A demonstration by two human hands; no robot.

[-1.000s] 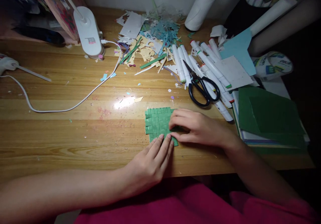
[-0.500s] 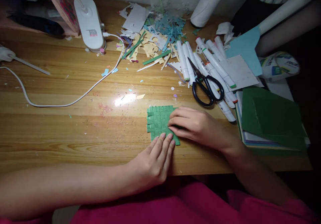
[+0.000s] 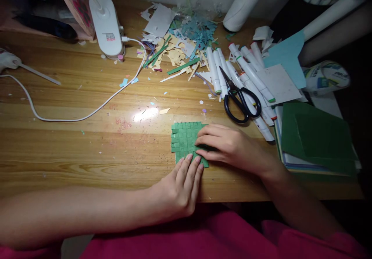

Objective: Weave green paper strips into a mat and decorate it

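A small mat woven from green paper strips (image 3: 184, 139) lies on the wooden desk (image 3: 87, 150) near its front edge. My left hand (image 3: 180, 187) lies flat with its fingers stretched out, the fingertips pressing the mat's near edge. My right hand (image 3: 229, 144) rests on the mat's right side, fingers curled and pressed onto the strips, covering that part of the weave.
Black scissors (image 3: 240, 98) lie on a row of white markers (image 3: 244, 77) behind my right hand. A heap of paper scraps (image 3: 180, 42) sits at the back. Green card sheets (image 3: 316, 135) are stacked at right. A white lamp base (image 3: 106, 24) and its cable (image 3: 87, 115) lie at left.
My hands and the mat stay almost still; the view has shifted slightly. My right fingers have curled a little more over the mat's right edge.
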